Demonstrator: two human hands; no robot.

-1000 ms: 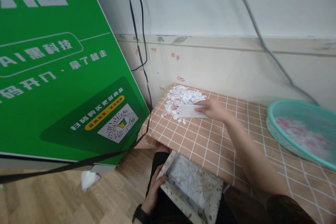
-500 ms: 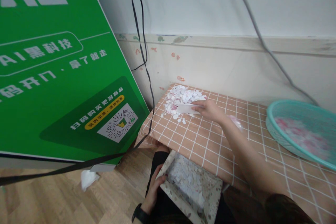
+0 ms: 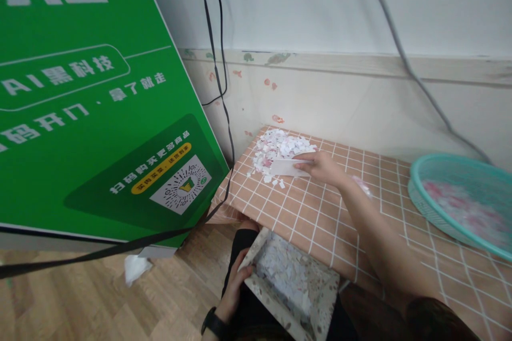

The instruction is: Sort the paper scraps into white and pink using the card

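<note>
Scraps (image 3: 282, 145): heaped at card (image 3: 285, 168)'s 11 o'clock.
Right hand (image 3: 318, 166): pinching card.
Left hand (image 3: 237, 280): gripping tray (image 3: 272, 306).
Pink bits (image 3: 363, 186): card's 3 o'clock, hidden a second ago.

Head-worn view, forward and down over table (image 3: 312, 213)

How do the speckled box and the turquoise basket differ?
Shape: the speckled box is rectangular; the turquoise basket is rounded, cut off by the picture's edge.
Support: the left hand grips the box in front of the table; the basket sits on the table, untouched.
Contents: the box's look whitish-grey, the basket's pink and white.
Shared: both hold a layer of small light pieces.
</note>
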